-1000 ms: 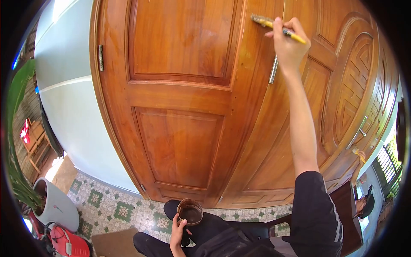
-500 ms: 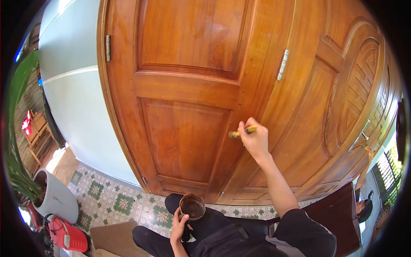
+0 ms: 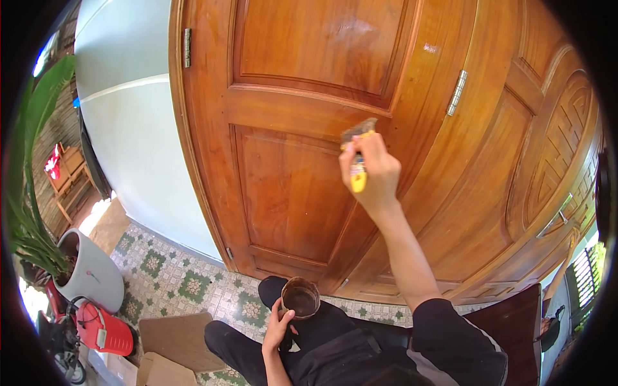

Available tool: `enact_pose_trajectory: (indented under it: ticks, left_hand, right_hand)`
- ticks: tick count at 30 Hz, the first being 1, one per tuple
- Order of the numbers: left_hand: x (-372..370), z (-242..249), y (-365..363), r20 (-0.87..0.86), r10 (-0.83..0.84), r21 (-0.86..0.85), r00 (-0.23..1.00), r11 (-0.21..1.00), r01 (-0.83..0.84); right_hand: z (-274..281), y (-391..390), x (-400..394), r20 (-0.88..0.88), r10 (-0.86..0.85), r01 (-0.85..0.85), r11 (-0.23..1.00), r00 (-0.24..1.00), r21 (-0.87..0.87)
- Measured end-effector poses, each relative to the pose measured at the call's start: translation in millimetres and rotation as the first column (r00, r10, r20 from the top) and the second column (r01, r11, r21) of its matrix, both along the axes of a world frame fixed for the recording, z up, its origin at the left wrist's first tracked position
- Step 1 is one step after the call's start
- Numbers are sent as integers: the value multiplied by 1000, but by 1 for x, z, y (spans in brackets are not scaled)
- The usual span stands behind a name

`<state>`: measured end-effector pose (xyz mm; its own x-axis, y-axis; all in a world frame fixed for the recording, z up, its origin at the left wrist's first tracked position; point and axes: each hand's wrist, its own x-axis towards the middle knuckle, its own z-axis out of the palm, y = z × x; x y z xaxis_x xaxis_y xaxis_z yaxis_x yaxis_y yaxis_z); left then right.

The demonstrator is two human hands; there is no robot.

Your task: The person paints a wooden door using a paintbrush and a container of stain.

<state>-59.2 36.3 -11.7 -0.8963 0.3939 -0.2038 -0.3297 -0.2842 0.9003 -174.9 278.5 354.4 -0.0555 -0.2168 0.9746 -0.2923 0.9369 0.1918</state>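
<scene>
My right hand [image 3: 376,168] grips a paintbrush [image 3: 358,175] with a yellow handle. Its dark bristles lie against the wooden door [image 3: 290,186], at the rail between the upper and lower panels. Low in the view, my left hand [image 3: 277,329] is wrapped around the side of a cup [image 3: 300,300] with a brown-stained rim and dark brown inside. The cup rests close over my knee, its mouth facing up. The door is a glossy orange-brown, with metal hinges on both sides.
A carved wooden door panel [image 3: 547,148] with a handle stands at the right. To the left are a pale wall [image 3: 129,128], a potted plant [image 3: 93,283] and a red jug [image 3: 106,331]. Cardboard [image 3: 174,341] lies on the patterned tile floor [image 3: 212,289]. A dark chair [image 3: 505,325] is at right.
My right hand has moved up the door, and the brush has turned from sideways to bristles up. The view has shifted slightly. My left hand keeps hold of the cup.
</scene>
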Motion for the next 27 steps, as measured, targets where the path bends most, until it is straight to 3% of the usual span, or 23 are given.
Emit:
enact_pose_trajectory:
  ticks: [8, 12, 15, 18, 20, 22, 24, 27]
  left_hand:
    - [-1, -9, -3, -10, 6, 3, 1000, 1000, -6]
    - [-1, -8, -6, 5, -4, 1, 1000, 1000, 4]
    - [0, -7, -8, 4, -12, -17, 1000, 1000, 13]
    - [-2, -10, -6, -18, -13, -9, 1000, 1000, 13]
    - [-2, -10, -6, -29, -8, 10, 1000, 1000, 8]
    - [-1, -6, -7, -15, -16, 11, 1000, 1000, 16]
    - [0, -7, -6, -4, -20, 22, 1000, 1000, 20]
    - [-1, -9, -4, -9, -13, 39, 1000, 999, 13]
  right_hand:
    - [3, -81, -79, 124, 298, -308, 949, 947, 72]
    - [4, -90, -89, 216, 294, -320, 942, 931, 98]
    - [4, -78, -68, 203, 351, -357, 934, 914, -6]
    - [-2, -39, -29, 85, 316, -278, 913, 945, -298]
    - [-4, -3, -3, -55, 250, -254, 916, 967, -310]
    - [-9, 24, 34, -76, 138, -157, 860, 988, -485]
    - [-11, 49, 59, -177, -63, -44, 838, 982, -543]
    - [-10, 74, 74, -239, -143, -29, 802, 961, -596]
